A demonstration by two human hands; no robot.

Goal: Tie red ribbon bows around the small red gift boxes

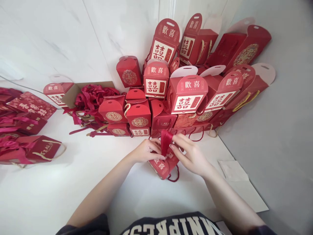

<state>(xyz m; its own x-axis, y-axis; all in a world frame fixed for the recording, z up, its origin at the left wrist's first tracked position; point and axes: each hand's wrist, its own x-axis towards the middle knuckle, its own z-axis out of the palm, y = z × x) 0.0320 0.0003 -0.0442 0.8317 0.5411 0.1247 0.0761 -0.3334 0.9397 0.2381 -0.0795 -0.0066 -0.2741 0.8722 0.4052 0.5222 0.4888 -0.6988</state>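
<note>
A small red gift box with pale Chinese characters on its flap sits on the white tabletop in front of me. A dark red cord handle loops out from its near right side. Above the box top stands a folded loop of shiny red ribbon. My left hand is closed at the ribbon's lower left, its thumb against the box top; some of its fingertips are hidden behind the ribbon. From the right, my right hand pinches the ribbon near its upper edge, with other fingers bent beside the box.
Stacked red gift boxes stand along the wall behind my hands. A cardboard carton of loose red ribbons is at back left. Ribboned boxes lie at far left. White card sheets lie by the grey panel on the right.
</note>
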